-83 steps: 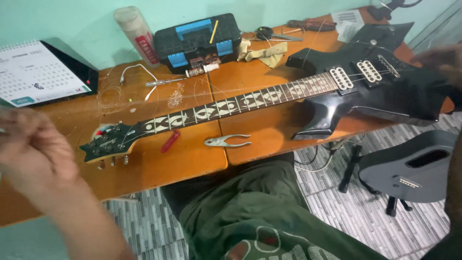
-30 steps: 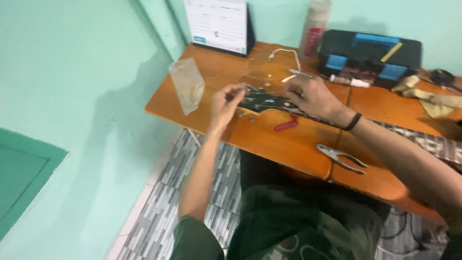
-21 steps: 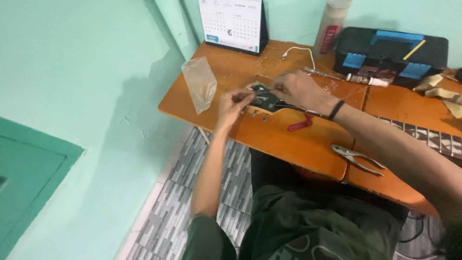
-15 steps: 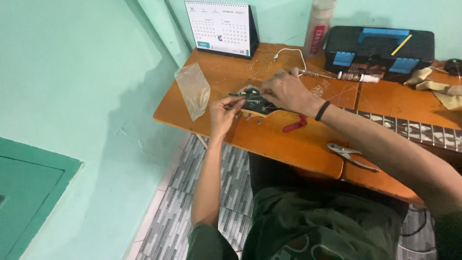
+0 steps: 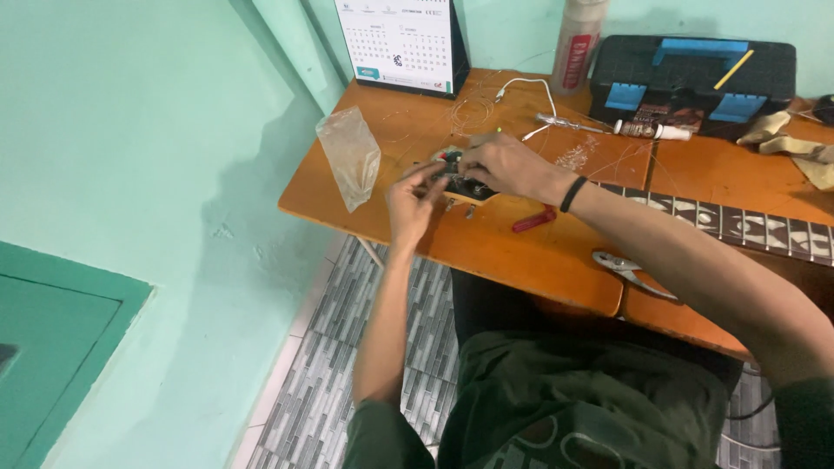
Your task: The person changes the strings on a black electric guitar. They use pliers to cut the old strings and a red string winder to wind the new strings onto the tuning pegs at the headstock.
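Observation:
A black electric guitar lies across the orange table [image 5: 521, 252]; its neck [image 5: 738, 227] with pale inlays runs right, and its headstock [image 5: 465, 187] lies under my hands. My right hand [image 5: 504, 165] rests on top of the headstock, fingers curled over it. My left hand [image 5: 413, 200] pinches at the headstock's left end, by the tuning pegs. What the fingertips grip is too small to tell. Thin loose strings [image 5: 473, 108] curl on the table just behind.
A clear plastic bag [image 5: 350, 156] stands at the table's left edge. Red-handled tool [image 5: 534, 221] and pliers [image 5: 630, 271] lie near the front edge. Behind are a desk calendar [image 5: 404, 43], a bottle [image 5: 578, 43], a black-and-blue toolbox [image 5: 695, 74], a screwdriver [image 5: 608, 128] and rags [image 5: 795, 143].
The view swung from the guitar body to the headstock end and closed in. Both hands came together on the headstock and stay there.

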